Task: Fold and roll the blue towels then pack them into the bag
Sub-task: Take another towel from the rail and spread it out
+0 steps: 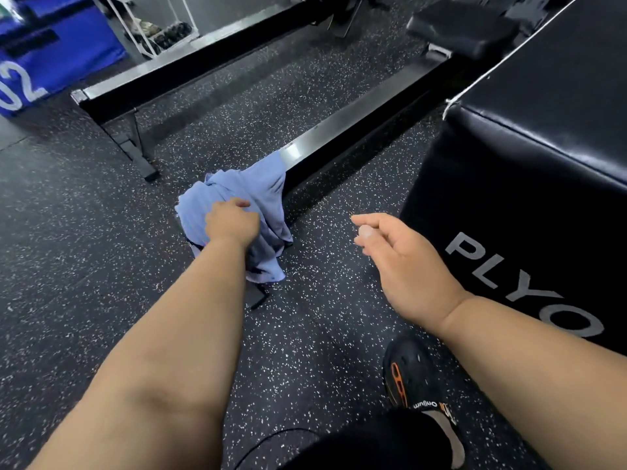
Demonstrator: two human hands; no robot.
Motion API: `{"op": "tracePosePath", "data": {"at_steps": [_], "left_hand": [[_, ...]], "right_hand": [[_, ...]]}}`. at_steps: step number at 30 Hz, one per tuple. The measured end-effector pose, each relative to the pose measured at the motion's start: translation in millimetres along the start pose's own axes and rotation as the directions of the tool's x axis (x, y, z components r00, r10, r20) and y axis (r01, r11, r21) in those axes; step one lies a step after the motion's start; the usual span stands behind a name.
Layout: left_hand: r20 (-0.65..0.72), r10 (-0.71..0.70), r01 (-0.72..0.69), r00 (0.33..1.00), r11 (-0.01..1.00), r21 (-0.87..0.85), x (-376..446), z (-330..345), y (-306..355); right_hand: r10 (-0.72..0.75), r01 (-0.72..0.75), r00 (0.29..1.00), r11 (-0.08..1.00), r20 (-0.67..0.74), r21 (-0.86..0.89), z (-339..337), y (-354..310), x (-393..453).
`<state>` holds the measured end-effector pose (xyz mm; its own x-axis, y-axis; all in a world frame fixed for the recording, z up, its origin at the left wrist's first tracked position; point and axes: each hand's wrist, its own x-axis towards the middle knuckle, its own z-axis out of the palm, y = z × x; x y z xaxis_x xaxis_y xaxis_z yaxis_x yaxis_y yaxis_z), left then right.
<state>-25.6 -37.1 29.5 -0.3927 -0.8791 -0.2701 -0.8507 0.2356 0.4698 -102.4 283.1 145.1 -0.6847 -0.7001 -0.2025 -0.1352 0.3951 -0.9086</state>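
Where the near end of a black bench rail (356, 137) stops above the speckled floor (84, 232), a crumpled blue towel (251, 188) hangs over that end and spills down toward the floor. The left hand (231, 222) lies on the towel's near face with its fingers curled into the cloth, gripping a bunch of it. Folds of towel show beyond the knuckles and to the hand's right, and a lower flap trails beneath the wrist. A dark foot bracket (256, 296) shows under that flap.

The right hand (400, 252) hovers well apart from the left and holds nothing. Its fingers are loosely bent, with the forefinger reaching toward the towel. Open floor lies between the 2 hands and back toward the person. Just right of the right hand stands a black padded box (529, 184) marked PLYO, its front corner edge close to the knuckles. Below the right wrist is a black shoe (412, 374) with orange trim.

Far beyond the left hand runs a 2nd black bench (190, 67), with open floor between it and the towel. A blue box (68, 49) sits at the far left.
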Motion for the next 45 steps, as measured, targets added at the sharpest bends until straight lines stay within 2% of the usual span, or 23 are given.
{"op": "tracePosePath", "data": {"at_steps": [3, 6, 8, 11, 14, 17, 20, 21, 22, 23, 27, 28, 30, 31, 32, 34, 39, 42, 45], "left_hand": [[0.154, -0.036, 0.051, 0.987, 0.994, -0.095, 23, 15, 9], [0.184, -0.120, 0.139, 0.976, 0.986, -0.095, 49, 25, 9], [0.154, -0.144, 0.151, 0.977, 0.988, -0.031, 60, 31, 10], [0.091, -0.213, 0.217, 0.973, 0.976, -0.036, 72, 36, 8], [0.032, -0.198, 0.199, 0.980, 0.979, -0.037, 52, 25, 18], [-0.022, -0.106, 0.107, 0.994, 0.994, 0.026, 37, 15, 27], [-0.058, -0.037, 0.035, 0.998, 0.999, -0.036, 22, -3, 39], [-0.063, -0.049, 0.045, 0.997, 0.997, -0.060, 14, -11, 44], [-0.065, -0.077, 0.062, 0.995, 0.976, -0.209, 7, -18, 49], [-0.091, -0.082, 0.053, 0.992, 0.959, -0.277, -4, -25, 56], [-0.162, -0.087, 0.024, 0.983, 0.934, -0.356, -39, -64, 74], [-0.168, -0.081, -0.003, 0.983, 0.893, -0.449, -46, -76, 78], [-0.126, -0.058, -0.017, 0.990, 0.847, -0.531, -72, -93, 96], [-0.126, 0.003, -0.082, 0.992, 0.776, -0.625, -77, -98, 101], [-0.077, 0.037, -0.083, 0.996, 0.666, -0.742, -85, -106, 106], [-0.123, 0.103, -0.158, 0.987, 0.501, -0.851, -107, -122, 123], [-0.209, 0.146, -0.243, 0.967, 0.285, -0.927, -194, -163, 161], [-0.206, 0.195, -0.257, 0.959, 0.293, -0.921, -224, -177, 176], [-0.116, 0.278, -0.198, 0.954, 0.289, -0.937, -254, -192, 190]], "right_hand": [[0.014, -0.014, 1.000, 1.000, -0.001, -0.005, -2, 7, 6], [0.019, -0.019, 1.000, 1.000, -0.007, 0.002, -7, 11, 11], [0.022, -0.022, 1.000, 1.000, -0.013, 0.006, -9, 11, 13], [0.015, -0.015, 1.000, 1.000, -0.023, 0.015, -9, 10, 15], [0.003, -0.003, 1.000, 0.999, -0.024, 0.032, -7, 6, 12], [-0.010, 0.011, 1.000, 0.999, -0.029, 0.046, -5, -1, 6], [-0.034, 0.035, 0.999, 0.998, -0.034, 0.042, -6, -12, -2], [-0.042, 0.043, 0.999, 0.998, -0.034, 0.041, -7, -16, -6], [-0.048, 0.049, 0.998, 0.998, -0.036, 0.042, -9, -19, -9], [-0.054, 0.056, 0.998, 0.998, -0.043, 0.042, -11, -23, -13], [-0.083, 0.087, 0.993, 0.995, -0.086, 0.045, -21, -39, -28], [-0.089, 0.093, 0.991, 0.994, -0.096, 0.048, -24, -44, -33], [-0.095, 0.101, 0.989, 0.994, -0.114, 0.047, -31, -52, -44], [-0.099, 0.106, 0.988, 0.993, -0.122, 0.047, -35, -56, -50], [-0.103, 0.111, 0.986, 0.993, -0.130, 0.049, -38, -58, -56], [-0.107, 0.115, 0.983, 0.992, -0.146, 0.049, -44, -65, -69], [-0.113, 0.131, 0.968, 0.989, -0.225, 0.064, -65, -80, -98], [-0.106, 0.133, 0.958, 0.987, -0.267, 0.086, -83, -87, -113], [-0.103, 0.148, 0.939, 0.982, -0.328, 0.115, -106, -96, -132]]}}
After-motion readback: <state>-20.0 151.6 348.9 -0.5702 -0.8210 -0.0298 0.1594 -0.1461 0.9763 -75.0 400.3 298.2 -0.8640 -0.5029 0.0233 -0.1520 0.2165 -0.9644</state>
